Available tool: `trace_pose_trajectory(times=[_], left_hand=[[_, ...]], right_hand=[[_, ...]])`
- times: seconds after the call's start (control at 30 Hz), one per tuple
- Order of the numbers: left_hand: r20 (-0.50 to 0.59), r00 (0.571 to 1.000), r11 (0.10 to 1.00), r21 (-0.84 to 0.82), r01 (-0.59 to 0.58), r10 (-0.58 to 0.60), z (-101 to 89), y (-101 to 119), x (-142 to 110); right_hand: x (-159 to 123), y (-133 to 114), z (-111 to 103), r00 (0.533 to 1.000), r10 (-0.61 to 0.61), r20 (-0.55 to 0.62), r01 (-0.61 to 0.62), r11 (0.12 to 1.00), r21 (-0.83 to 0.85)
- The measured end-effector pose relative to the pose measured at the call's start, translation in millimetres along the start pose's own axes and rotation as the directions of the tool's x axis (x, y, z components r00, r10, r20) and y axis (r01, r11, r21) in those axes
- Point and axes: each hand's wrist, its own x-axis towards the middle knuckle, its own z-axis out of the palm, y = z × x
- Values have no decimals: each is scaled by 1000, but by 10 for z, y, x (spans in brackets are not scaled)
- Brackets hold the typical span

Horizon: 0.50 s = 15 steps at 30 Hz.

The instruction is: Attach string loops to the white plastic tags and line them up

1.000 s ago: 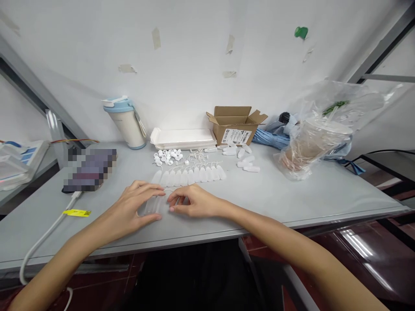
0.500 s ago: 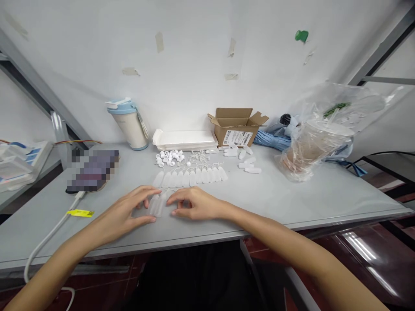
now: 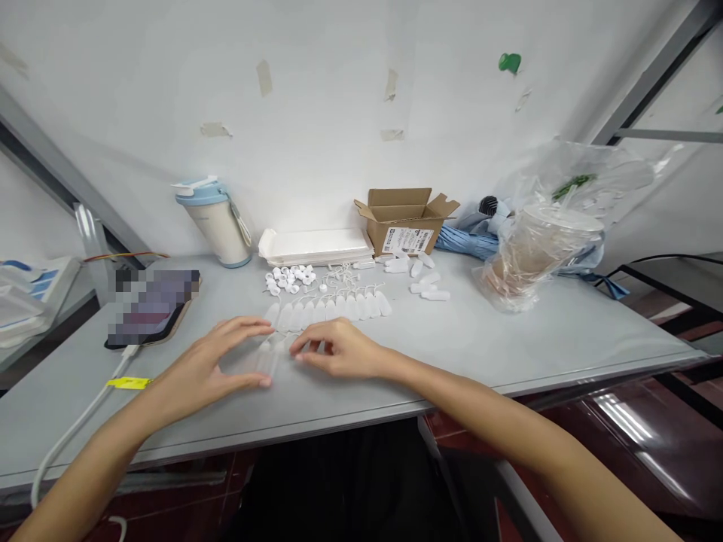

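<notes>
On the grey worktop (image 3: pixel 361 388), between both hands, lie the clear bottles (image 3: pixel 267 361), blurred and too indistinct to count. Left hand (image 3: pixel 206 369): fingers spread, thumb well apart from the fingertips; contact with the bottles cannot be told. Right hand (image 3: pixel 344 352): fingers curled, thumb and index tips close together beside the bottles; whether they pinch anything cannot be told. The worktop stands against a pale wall (image 3: pixel 321 90) bearing tape scraps; red floor below. Compared with 0.5 s ago: left fingers straightened and opened wider; the view has shifted slightly. Beyond the hands, a row of translucent bottles (image 3: pixel 333 309) with thin white strands at their tops; the right hand's knuckles lie close in front of it. Behind the row: white caps (image 3: pixel 291 278), then a white stack (image 3: pixel 316 246) and an open cardboard box (image 3: pixel 404 226). Loose bottles (image 3: pixel 434 295) lie to the right, farther right a bagged cup (image 3: pixel 525 248). At left, a blue-lidded tumbler (image 3: pixel 218 229) and a phone (image 3: pixel 152 305) with cable (image 3: pixel 79 421).
</notes>
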Motion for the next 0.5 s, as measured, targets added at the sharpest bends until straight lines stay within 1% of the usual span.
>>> trace_pose_trajectory(times=[0.07, 0.1, 0.13, 0.2, 0.23, 0.3, 0.37, 0.43, 0.5], left_hand=[[-50, 999, 1000, -19, 15, -16, -42, 117, 162], [-76, 997, 999, -35, 26, -28, -52, 179, 277], [-84, 996, 998, -48, 36, -40, -54, 235, 413], [-79, 996, 999, -40, 28, -31, -29, 305, 727], [-73, 997, 1000, -17, 17, -18, -6, 315, 892], [-53, 999, 1000, 25, -7, 9, 57, 292, 1201], [-32, 999, 996, 87, 12, -10, 131, 239, 1435], [-16, 1000, 993, 115, 24, -22, 206, 186, 1564], [6, 1000, 994, 107, 10, -11, 277, 142, 1595]], right_hand=[[18, 40, -72, 986, -59, -155, 48, 996, -74], [29, 82, -126, 968, -103, -229, 73, 988, -137], [41, 140, -192, 941, -156, -300, 96, 974, -205], [61, 291, -357, 881, -223, -417, 77, 938, -338], [67, 377, -451, 861, -241, -448, 49, 916, -399], [69, 546, -647, 836, -240, -493, -51, 861, -506], [58, 686, -826, 831, -197, -520, -184, 785, -592], [42, 786, -963, 841, -106, -531, -313, 706, -636], [28, 852, -1052, 840, -13, -543, -413, 634, -654]])
